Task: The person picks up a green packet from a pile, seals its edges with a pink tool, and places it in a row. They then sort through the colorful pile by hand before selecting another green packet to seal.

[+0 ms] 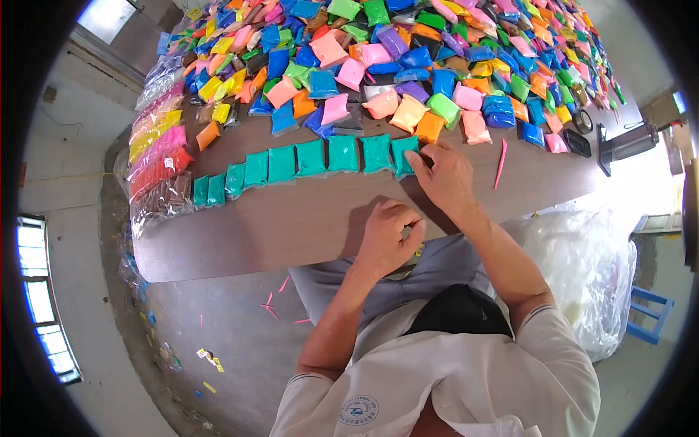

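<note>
A row of teal packets (311,158) in clear wrap lies along the table, the smaller ones at its left end. At the right end of the row, my right hand (442,175) has its thumb and fingertips closed on the edge of the last teal packet (403,155). An orange packet (429,127) is just beyond those fingers. Nearer to me, my left hand (391,237) is held by the table's front edge with its fingers curled in. Nothing shows in the gap between its thumb and fingers.
Loose packets of many colours (349,69) are heaped across the back of the table (291,218). Bundled bags (160,171) are stacked at its left edge. A thin pink stick (500,164) and a metal cylinder device (633,142) lie to the right. Clear plastic (582,269) stands beside me.
</note>
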{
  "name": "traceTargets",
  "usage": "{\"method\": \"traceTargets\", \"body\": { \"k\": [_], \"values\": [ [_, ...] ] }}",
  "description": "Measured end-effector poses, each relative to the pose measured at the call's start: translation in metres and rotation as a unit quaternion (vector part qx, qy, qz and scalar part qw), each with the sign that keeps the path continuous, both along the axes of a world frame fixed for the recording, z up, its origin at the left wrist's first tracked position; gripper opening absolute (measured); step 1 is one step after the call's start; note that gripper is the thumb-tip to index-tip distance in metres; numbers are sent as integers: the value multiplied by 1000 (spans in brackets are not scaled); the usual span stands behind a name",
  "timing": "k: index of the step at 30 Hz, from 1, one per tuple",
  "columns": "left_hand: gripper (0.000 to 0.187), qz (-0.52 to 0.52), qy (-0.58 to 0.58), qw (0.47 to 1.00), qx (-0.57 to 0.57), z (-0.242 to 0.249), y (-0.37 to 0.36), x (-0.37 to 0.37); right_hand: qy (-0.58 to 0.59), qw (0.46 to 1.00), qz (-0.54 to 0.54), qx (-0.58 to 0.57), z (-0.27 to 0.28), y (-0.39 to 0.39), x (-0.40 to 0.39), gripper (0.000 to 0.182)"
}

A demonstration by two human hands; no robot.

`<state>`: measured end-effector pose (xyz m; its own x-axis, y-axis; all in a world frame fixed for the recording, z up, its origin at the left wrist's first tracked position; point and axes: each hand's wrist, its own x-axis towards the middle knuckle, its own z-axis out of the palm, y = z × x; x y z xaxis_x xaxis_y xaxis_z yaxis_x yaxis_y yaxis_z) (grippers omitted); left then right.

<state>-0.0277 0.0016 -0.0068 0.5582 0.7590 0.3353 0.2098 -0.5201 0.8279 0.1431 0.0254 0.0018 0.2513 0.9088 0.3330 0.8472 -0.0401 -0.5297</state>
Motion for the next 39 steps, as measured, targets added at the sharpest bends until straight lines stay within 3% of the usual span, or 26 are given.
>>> {"method": "traceTargets", "body": {
  "k": [2, 7, 11, 17, 20, 23, 26, 29, 32, 36, 39],
  "values": [
    [9, -4, 1, 1000, 7, -1, 0, -1, 8, 1000, -22, 11, 2, -2, -1, 24],
    [7, -8, 3, 1000, 18, 0, 1, 0, 39, 993, 66, 90, 12, 3, 8, 13],
    [7, -10, 7, 1000, 9, 1, 1, -1, 31, 981, 126, 145, 0, 33, 23, 16],
    [8, -7, 1, 1000, 9, 2, 2, 0, 63, 988, 118, 74, 4, 73, 39, 10],
    [8, -8, 7, 1000, 3, 3, 1, -1, 28, 984, 146, 99, 17, 80, 33, 22],
    [7, -10, 8, 1000, 3, 3, 0, -1, 84, 975, 205, 36, 32, 89, 12, 21],
    [7, -6, -2, 1000, 10, 2, 0, -1, 80, 964, 254, 5, 21, 107, -1, 27],
    [8, 1, -17, 1000, 14, 1, -1, 0, -17, 965, 261, 14, 17, 128, -5, 27],
    [8, -6, -12, 1000, 0, 3, -1, -1, 21, 969, 245, -37, 16, 148, -4, 25],
    [9, -10, -12, 1000, -1, 2, -1, -1, 62, 967, 249, -12, 25, 135, -5, 25],
    [9, -9, -17, 1000, -1, 2, -1, -2, 27, 955, 287, 74, 25, 104, -6, 30]
  ]
}}
